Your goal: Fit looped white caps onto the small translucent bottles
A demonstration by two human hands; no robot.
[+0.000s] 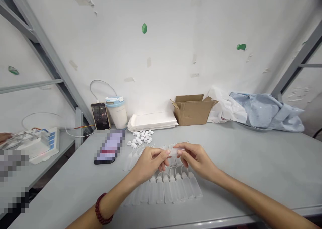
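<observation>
Take the translucent piece point(173, 152) between your fingers as the centre of the clock. Your left hand point(149, 162) pinches its end on the 9 o'clock side and your right hand point(198, 159) its end on the 3 o'clock side, so both are closed on the same piece, above the grey table point(241, 158). It looks like one of the bottles, but your fingers cover too much to be sure.

At 6 o'clock, just below your hands, the near row of bottles point(166, 190) lies side by side, thin loops curving up from the necks. A far row of bottles point(128, 162) sits partly behind your hands and shows best towards 9 o'clock; its full count is hidden.

As for how far along you are, the bottles in the rows look sorted and lined up, which I judge to be the part already done. The piece in your hands seems to be the one in progress. At 10 o'clock, the small white parts point(139, 141) lie in a loose heap apart from the rows, so those appear unused. I cannot tell whether any bottle neck is closed. The cardboard box point(192, 113) stands with its flaps up at 1 o'clock.
</observation>
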